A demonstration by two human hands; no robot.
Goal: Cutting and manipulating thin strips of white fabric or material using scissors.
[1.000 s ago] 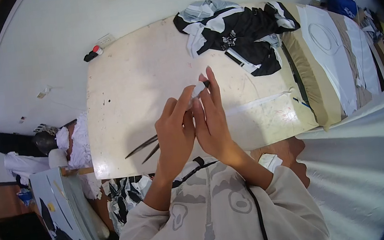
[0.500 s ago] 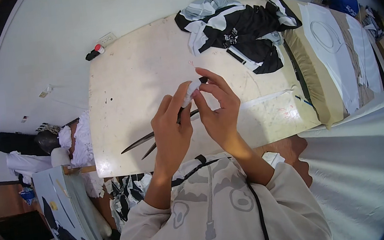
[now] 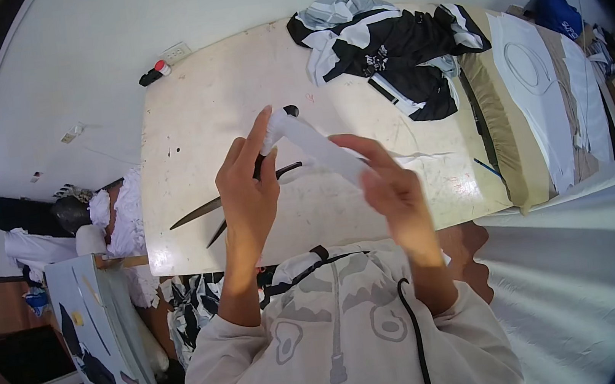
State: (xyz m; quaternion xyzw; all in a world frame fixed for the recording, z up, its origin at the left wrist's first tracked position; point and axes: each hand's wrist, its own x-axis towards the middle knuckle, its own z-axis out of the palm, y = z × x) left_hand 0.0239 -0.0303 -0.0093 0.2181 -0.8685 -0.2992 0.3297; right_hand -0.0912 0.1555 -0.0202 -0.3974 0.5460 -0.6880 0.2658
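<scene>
My left hand [image 3: 247, 184] is closed around a pair of large dark scissors [image 3: 197, 212] above the table. Their blades spread toward the lower left, and one black handle sticks out past my fingers. The other handle is partly wrapped in a white fabric strip [image 3: 318, 150]. From that wrapping the strip stretches down and right to my right hand [image 3: 393, 185], whose pinching fingers hold the far end. My right hand is blurred by motion.
Black, white and grey clothing [image 3: 393, 47] lies at the back right of the pale table [image 3: 218, 88]. Beside it are beige fabric and white sheets [image 3: 532, 80]. A blue pen [image 3: 487, 168] lies near the right edge. A red-capped container [image 3: 163, 68] stands at the back left.
My hands have moved apart. The right has drawn the white strip out to the lower right, while the left has shifted left with the scissors.
</scene>
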